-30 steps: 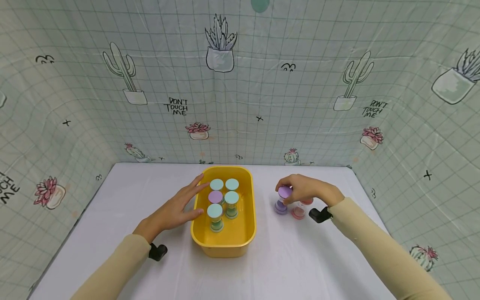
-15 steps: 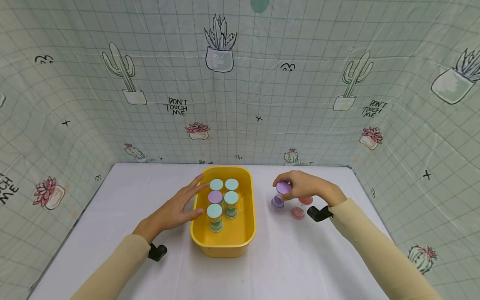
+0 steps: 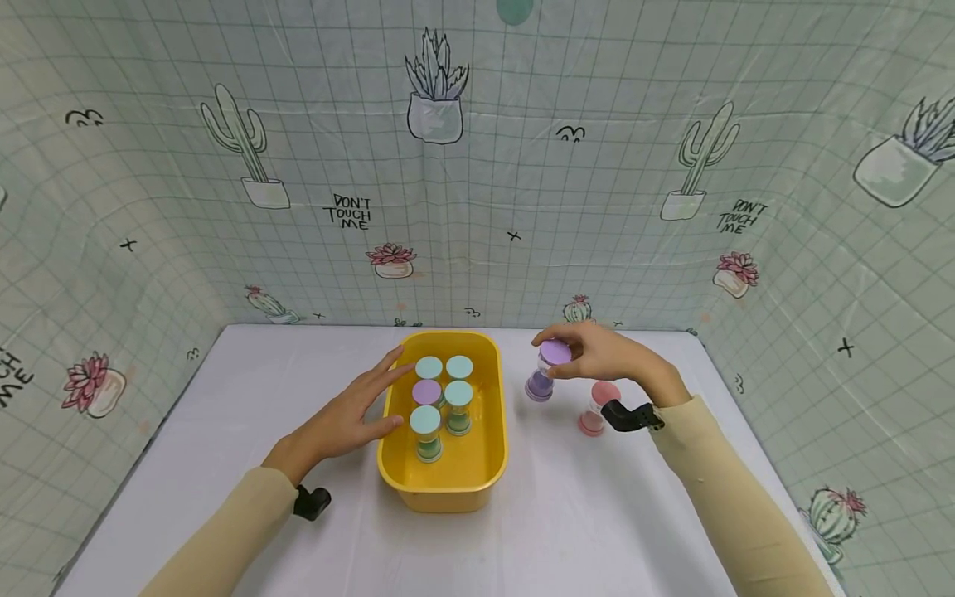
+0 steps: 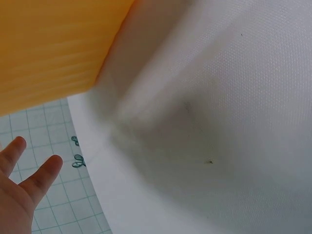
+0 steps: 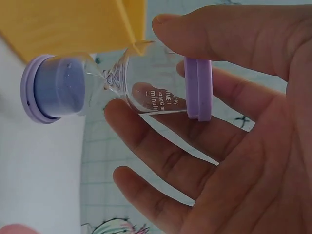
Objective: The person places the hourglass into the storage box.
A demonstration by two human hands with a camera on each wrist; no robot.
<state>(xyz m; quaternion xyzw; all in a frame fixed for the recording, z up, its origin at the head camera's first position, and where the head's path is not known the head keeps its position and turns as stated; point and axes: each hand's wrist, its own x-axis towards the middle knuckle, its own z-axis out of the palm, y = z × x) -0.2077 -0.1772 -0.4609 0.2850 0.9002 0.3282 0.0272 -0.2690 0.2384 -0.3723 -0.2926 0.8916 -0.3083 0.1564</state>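
My right hand (image 3: 593, 356) pinches the top cap of a purple sand timer (image 3: 543, 371) and holds it lifted just right of the yellow tub (image 3: 488, 464). In the right wrist view the purple sand timer (image 5: 122, 87) hangs between thumb and fingers (image 5: 229, 34), with its sand at the far end. My left hand (image 3: 346, 414) lies flat with straight fingers against the tub's left wall. Inside the tub stand several timers with mint caps (image 3: 426, 420) and one with a purple cap (image 3: 427, 391). A pink sand timer (image 3: 597, 408) stands on the table by my right wrist.
The white table (image 3: 224, 398) is walled on three sides by a cactus-print curtain (image 3: 477, 166). The left wrist view shows the yellow tub wall (image 4: 53, 48), the white tablecloth (image 4: 219, 122) and my left fingertips (image 4: 29, 170).
My right hand has lifted the purple timer off the table and carried it left and back toward the tub. The pink timer now stands alone. The left hand has not moved.
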